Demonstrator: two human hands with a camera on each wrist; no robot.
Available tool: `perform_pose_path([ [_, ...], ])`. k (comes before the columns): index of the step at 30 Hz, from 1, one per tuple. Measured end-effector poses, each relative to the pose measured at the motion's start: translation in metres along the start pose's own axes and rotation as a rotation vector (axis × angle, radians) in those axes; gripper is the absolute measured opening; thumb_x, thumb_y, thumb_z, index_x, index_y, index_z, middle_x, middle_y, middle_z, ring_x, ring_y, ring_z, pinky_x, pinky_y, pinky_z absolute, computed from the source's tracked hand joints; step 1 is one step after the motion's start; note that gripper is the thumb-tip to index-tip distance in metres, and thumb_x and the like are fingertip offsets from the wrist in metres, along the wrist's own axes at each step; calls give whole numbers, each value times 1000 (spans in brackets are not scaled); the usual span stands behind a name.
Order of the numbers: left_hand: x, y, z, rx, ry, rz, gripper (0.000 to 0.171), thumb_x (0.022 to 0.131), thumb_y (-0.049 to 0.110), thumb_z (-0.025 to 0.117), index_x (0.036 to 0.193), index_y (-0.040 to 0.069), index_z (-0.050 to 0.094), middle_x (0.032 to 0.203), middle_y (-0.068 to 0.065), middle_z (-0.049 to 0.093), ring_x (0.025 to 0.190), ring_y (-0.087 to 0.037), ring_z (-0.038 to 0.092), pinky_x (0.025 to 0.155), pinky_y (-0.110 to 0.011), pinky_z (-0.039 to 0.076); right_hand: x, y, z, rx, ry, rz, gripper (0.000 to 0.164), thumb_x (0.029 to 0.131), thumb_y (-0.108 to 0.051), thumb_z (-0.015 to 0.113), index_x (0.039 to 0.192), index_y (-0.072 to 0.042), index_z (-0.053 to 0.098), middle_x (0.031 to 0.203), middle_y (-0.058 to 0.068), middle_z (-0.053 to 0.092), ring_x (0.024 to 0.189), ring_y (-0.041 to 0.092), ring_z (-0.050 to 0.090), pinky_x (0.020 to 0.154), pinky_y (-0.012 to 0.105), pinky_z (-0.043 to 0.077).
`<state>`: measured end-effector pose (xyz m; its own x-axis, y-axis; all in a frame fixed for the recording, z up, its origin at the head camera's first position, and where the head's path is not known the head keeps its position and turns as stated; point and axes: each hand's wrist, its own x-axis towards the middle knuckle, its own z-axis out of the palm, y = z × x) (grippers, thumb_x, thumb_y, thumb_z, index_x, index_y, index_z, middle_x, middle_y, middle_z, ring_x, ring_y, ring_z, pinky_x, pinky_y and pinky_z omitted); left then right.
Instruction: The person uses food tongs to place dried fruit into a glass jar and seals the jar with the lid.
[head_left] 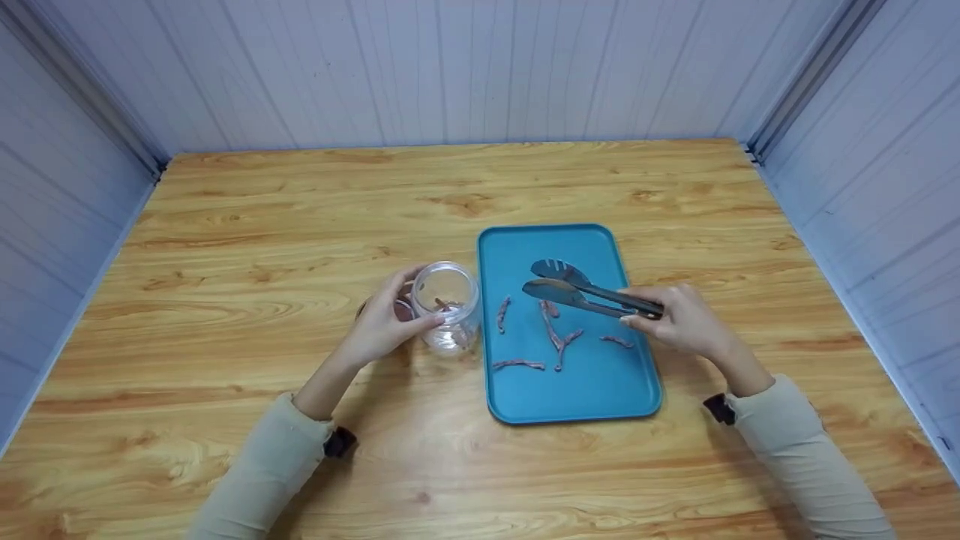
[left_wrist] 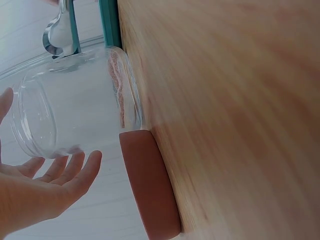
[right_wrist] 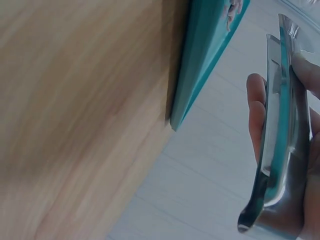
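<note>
- Holding the clear jar with the left hand; head view has the thumb on the rim's near side, other fingers round the left.
- Right hand grips the metal tongs, tips spread apart above the blue tray.
- Jar stands on the wood surface, just beside the tray's left edge, strips inside.
- Tray strips, all in head view: left strip, lower-left strip, forked strip mid-tray, short strip on the right.
- Left wrist view shows the jar strips lying along its bottom, plus the brown lid side-on by the jar's base; head view has that lid mostly hidden by the left hand.
- Right wrist view shows the tongs side-on, fingers on both sides; only part of the tray fits.
</note>
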<state>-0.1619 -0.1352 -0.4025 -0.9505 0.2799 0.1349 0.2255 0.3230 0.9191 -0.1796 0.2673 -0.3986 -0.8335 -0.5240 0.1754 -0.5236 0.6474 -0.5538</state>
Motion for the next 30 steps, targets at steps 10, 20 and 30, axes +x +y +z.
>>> perform_pose_path([
  [10,0,1,0,7,-1,-7,71,72,23,74,130,5,37,118,-16,45,97,-36,46,78,-42,40,8,-3,10,-19,-79,64,39,81,-29,64,112,-6,61,65,0,56,41,8,40,38,25,34],
  [20,-1,1,0,8,4,-3,70,72,22,74,130,5,38,118,-16,46,98,-37,46,79,-46,39,15,-7,20,-1,-113,70,38,81,-29,64,111,-4,61,70,1,58,47,9,46,43,26,39],
  [30,-1,0,0,20,3,13,71,72,21,74,130,4,37,117,-14,46,97,-35,47,78,-41,40,19,-10,25,25,-147,79,34,82,-25,63,109,-5,62,72,-1,57,49,10,47,43,25,38],
])
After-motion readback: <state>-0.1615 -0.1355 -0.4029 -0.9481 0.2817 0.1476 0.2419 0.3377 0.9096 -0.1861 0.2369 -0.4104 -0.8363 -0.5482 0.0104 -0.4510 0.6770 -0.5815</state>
